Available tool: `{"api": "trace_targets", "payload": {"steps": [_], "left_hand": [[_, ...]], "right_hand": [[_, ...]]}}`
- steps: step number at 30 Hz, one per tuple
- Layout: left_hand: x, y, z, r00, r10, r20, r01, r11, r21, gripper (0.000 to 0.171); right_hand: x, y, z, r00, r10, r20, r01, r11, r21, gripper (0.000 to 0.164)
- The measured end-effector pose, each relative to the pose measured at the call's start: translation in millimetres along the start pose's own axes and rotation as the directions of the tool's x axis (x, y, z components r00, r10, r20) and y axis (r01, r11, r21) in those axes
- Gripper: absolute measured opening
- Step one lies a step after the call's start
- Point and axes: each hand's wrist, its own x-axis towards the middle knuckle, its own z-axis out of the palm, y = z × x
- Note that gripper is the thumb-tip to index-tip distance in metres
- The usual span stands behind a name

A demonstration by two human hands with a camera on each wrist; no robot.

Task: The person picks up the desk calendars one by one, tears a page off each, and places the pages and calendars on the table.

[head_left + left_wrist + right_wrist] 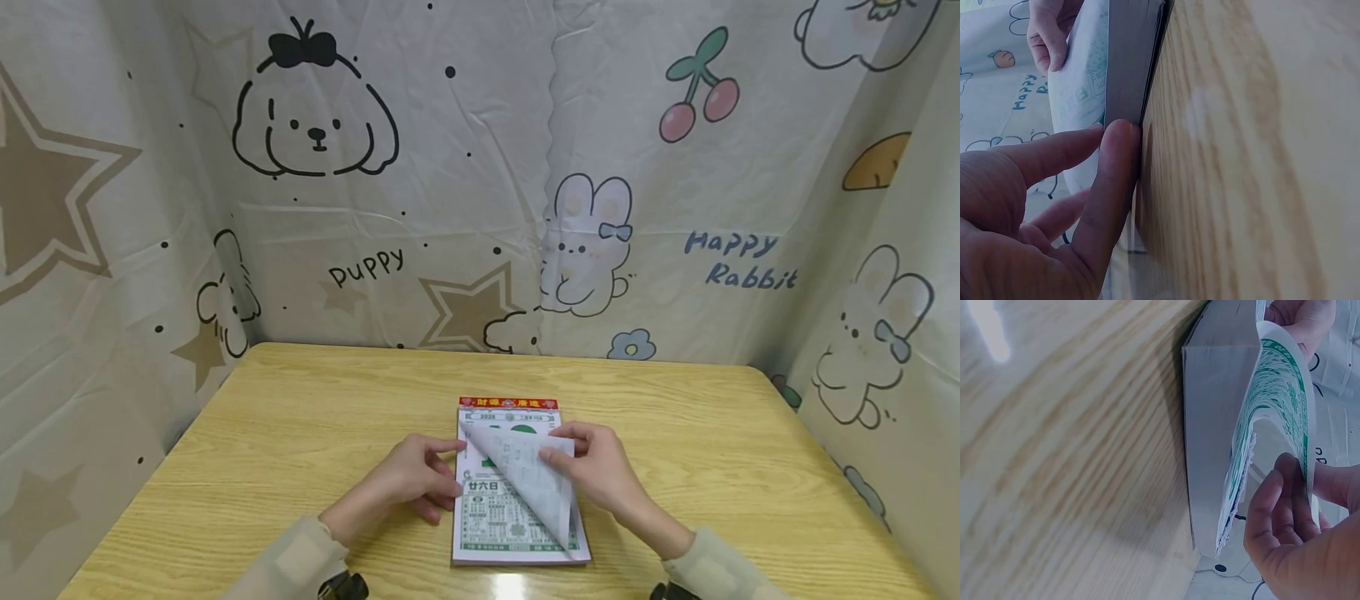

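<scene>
A thick tear-off calendar pad (480, 546) with a red top strip and green print lies flat on the table. Its top sheet (536, 475) is folded diagonally, lower right corner lifted, the pale underside facing up; it is still joined at the top left. My right hand (596, 467) pinches this sheet between thumb and fingers, and the right wrist view has the sheet (1285, 381) bowed above the pages. My left hand (408, 479) rests its extended fingers against the pad's left side; in the left wrist view a fingertip (1119, 137) presses the stacked page edges.
The wooden table (300, 400) reaches past the pad on all sides. A patterned curtain (465, 192) with cartoon drawings closes off the back and both sides. Near the rough edge of the pad, further pages (1235, 494) show beneath the lifted sheet.
</scene>
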Motion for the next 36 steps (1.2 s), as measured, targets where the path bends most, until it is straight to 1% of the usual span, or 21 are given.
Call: {"api": "trace_targets", "payload": {"steps": [9, 17, 28, 36], "left_hand": [[1.3, -0.5, 1.7, 1.000, 0.012, -0.005, -0.012, 1.000, 0.028, 0.079], [1.3, 1.9, 4.2, 1.000, -0.007, -0.022, 0.008, 0.999, 0.049, 0.080], [2.1, 2.0, 2.9, 1.000, -0.009, -0.019, 0.010, 0.999, 0.052, 0.083], [4.3, 2.1, 3.5, 0.999, -0.016, -0.029, 0.018, 0.998, 0.055, 0.083]], "right_hand": [[-2, 2, -4, 1.000, 0.011, -0.014, -0.012, 1.000, -0.025, 0.010], [-4, 2, -7, 0.997, 0.042, -0.057, -0.045, 0.998, -0.040, 0.011], [-2, 6, -11, 0.997, 0.021, -0.081, -0.027, 0.997, -0.075, 0.010], [-4, 5, -13, 0.996, 0.014, -0.089, -0.020, 0.997, -0.068, 0.013]]}}
